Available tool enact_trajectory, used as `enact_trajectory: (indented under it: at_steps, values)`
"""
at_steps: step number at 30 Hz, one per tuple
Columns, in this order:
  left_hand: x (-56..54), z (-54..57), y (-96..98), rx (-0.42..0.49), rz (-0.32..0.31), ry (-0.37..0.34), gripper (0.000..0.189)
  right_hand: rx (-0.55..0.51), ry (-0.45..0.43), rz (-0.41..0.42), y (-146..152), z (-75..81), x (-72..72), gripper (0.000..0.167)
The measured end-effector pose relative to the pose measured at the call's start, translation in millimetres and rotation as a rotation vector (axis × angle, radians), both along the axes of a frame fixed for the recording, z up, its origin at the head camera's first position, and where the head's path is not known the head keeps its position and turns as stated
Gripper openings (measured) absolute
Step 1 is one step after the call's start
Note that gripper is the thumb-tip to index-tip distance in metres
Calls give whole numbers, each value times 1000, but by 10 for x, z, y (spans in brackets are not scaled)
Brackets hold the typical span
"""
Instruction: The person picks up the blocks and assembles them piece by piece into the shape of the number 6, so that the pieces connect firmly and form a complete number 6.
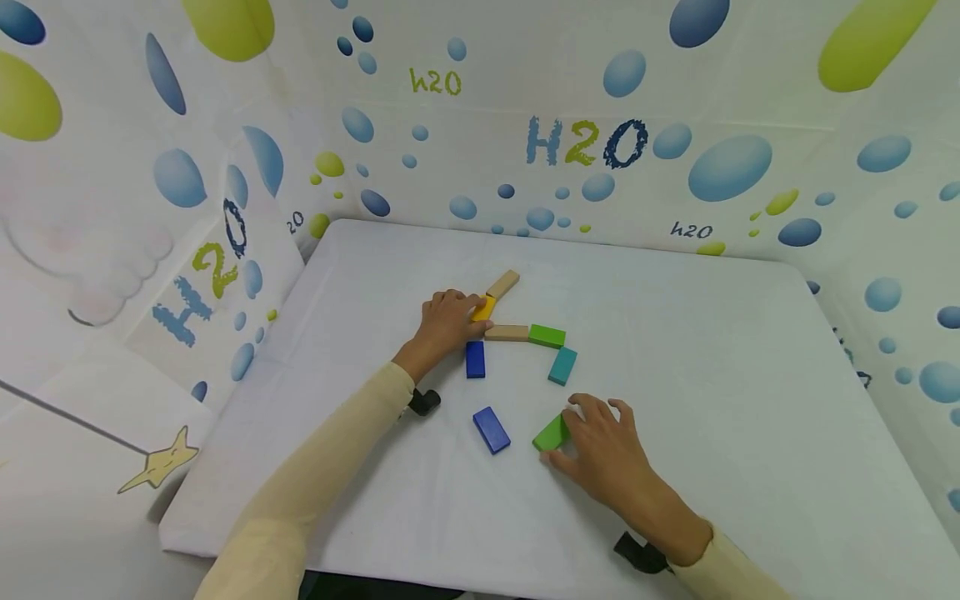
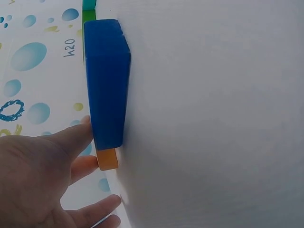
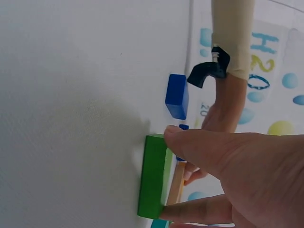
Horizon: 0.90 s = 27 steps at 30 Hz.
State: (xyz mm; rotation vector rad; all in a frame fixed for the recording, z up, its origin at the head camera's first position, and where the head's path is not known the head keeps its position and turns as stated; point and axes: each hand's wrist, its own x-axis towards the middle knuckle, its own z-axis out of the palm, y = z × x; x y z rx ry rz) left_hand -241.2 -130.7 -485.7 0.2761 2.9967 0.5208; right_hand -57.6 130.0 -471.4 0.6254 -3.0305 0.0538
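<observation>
My left hand (image 1: 444, 323) pinches a yellow block (image 1: 486, 307) between thumb and fingers, at the bend of a row of blocks. One end of that yellow block (image 2: 108, 159) shows in the left wrist view, partly behind a dark blue block (image 2: 105, 90). Nearer the front, my right hand (image 1: 609, 454) holds a green block (image 1: 551, 433) by its ends. The right wrist view has the thumb at one end of this green block (image 3: 154, 175) and a finger at the other. Left of it, a second blue block (image 1: 491, 430) lies apart on the table.
A plain wooden block (image 1: 503, 284) slants behind the yellow one. Another wooden block (image 1: 507, 333), a green block (image 1: 547, 336) and a teal block (image 1: 562, 366) run on to the right. All lie on the white-covered table (image 1: 712, 375), with a patterned wall hanging (image 1: 510, 108) behind.
</observation>
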Motion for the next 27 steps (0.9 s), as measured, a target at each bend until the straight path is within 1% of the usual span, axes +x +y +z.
enact_trajectory:
  at_steps: [4, 12, 15, 17, 20, 23, 27]
  values:
    - [1, 10, -2, -4, -3, -7, 61, 6, -2, 1, -36, -36, -64, 64]
    - [7, 24, 1, -2, -4, -4, 61, -16, 46, 12, -67, -58, -138, 65]
    - [6, 12, 1, -6, -2, -5, 61, -26, 70, 25, -56, -40, -117, 58]
    - [6, 5, 3, -7, -2, -2, 61, -30, 99, 42, -53, -13, -77, 50]
    - [9, 9, 1, -4, -3, 1, 61, -26, 132, 68, -60, 20, -18, 43]
    - [12, 27, -2, 1, 0, 6, 61, -15, 169, 83, -75, 22, 3, 43]
    - [11, 35, -7, 4, 1, 7, 60, 13, 180, 82, -80, -12, -13, 45]
